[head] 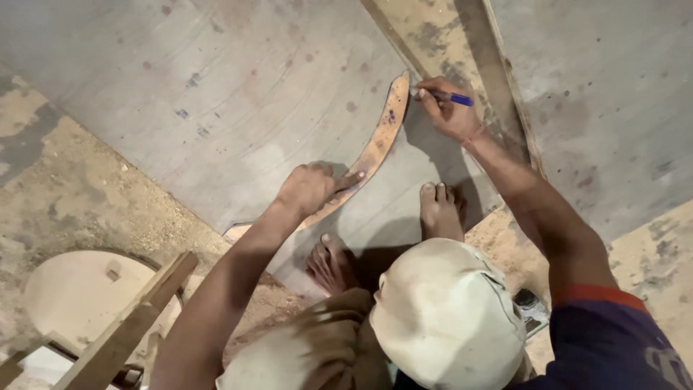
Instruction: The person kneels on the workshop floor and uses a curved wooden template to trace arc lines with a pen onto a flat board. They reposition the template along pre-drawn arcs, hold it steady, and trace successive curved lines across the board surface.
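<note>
A thin curved wooden template lies flat on a large grey plywood sheet. My left hand presses down on the template's middle, knuckles bent and one finger stretched along it. At the template's upper tip, my right hand grips a blue pen, with the pen tip touching the sheet beside the template's edge. My two bare feet stand on the sheet just below the template. A pale cap hides part of my body.
A long wooden plank runs diagonally across the upper right. On the dusty floor at lower left are a round wooden disc and a wooden frame piece. A small dark flat object lies near my right arm.
</note>
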Action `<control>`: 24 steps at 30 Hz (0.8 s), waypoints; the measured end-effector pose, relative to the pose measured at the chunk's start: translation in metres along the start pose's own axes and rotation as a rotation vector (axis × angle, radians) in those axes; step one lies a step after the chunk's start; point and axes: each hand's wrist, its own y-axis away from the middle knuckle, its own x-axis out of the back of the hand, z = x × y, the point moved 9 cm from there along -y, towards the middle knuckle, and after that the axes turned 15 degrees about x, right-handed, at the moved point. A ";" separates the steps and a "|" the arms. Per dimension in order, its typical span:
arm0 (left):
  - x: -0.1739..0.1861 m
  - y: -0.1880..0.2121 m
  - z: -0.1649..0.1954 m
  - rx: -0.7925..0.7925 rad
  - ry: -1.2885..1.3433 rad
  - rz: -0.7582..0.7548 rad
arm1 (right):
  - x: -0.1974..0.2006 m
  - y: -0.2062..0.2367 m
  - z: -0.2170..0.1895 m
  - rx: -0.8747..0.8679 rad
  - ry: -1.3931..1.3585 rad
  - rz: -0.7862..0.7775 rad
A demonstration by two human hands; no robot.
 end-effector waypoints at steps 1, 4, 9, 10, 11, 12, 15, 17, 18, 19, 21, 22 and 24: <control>-0.002 -0.001 -0.001 0.021 0.022 -0.043 | 0.004 -0.002 0.004 -0.020 0.004 0.020; 0.017 0.001 0.006 -0.032 0.020 0.103 | 0.014 -0.012 0.011 0.011 0.044 0.056; 0.020 0.000 0.009 -0.008 0.027 0.062 | 0.014 -0.023 0.022 0.129 -0.031 0.084; 0.024 0.000 0.011 -0.022 0.049 0.090 | 0.014 -0.021 0.028 0.102 0.001 0.070; 0.022 -0.001 0.011 -0.014 0.033 0.073 | 0.015 -0.018 0.034 0.071 0.033 0.056; 0.019 -0.003 0.012 -0.008 0.018 0.058 | 0.016 -0.014 0.038 0.039 0.068 0.040; 0.012 -0.007 0.014 -0.007 -0.080 0.031 | 0.011 0.006 0.038 -0.017 0.267 -0.046; 0.011 -0.010 0.014 -0.016 -0.109 0.032 | 0.011 0.025 0.006 0.155 0.199 -0.018; 0.012 -0.011 0.013 -0.013 -0.080 0.029 | 0.003 0.033 0.001 0.143 0.137 -0.019; 0.012 -0.011 0.012 -0.006 -0.047 0.018 | -0.008 0.043 -0.006 0.125 0.069 -0.025; 0.013 -0.012 0.012 -0.006 0.005 -0.004 | -0.028 0.064 -0.024 0.105 0.131 -0.082; 0.014 -0.013 0.013 -0.006 0.028 -0.010 | -0.037 0.071 -0.030 0.084 0.107 -0.100; 0.012 -0.013 0.013 0.003 -0.008 -0.036 | -0.056 0.082 -0.043 0.042 0.054 -0.140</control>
